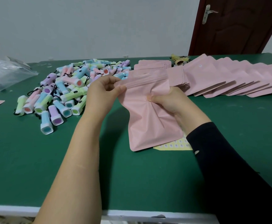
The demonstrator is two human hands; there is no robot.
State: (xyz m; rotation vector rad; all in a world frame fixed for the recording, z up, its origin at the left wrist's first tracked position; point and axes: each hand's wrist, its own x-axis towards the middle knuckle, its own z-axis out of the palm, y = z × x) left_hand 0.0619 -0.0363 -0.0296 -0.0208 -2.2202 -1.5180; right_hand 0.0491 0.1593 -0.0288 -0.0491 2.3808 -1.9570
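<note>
Above the green table [132, 183], the left hand [104, 91] pinched the pink pouch [148, 120] at its zip edge and the right hand [169, 99] gripped its middle, the pouch hiding the right fingers and most of a yellow sticker sheet [174, 146].

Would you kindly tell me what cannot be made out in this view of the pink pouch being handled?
Head view:
Inside of the pink pouch: hidden by its opaque walls.
Fingers of the right hand: behind the pouch it grips.
Sticker sheet: mostly covered by pouch and sleeve; prints too small.
Clear bag: cut off by left edge, contents blurred.
</note>
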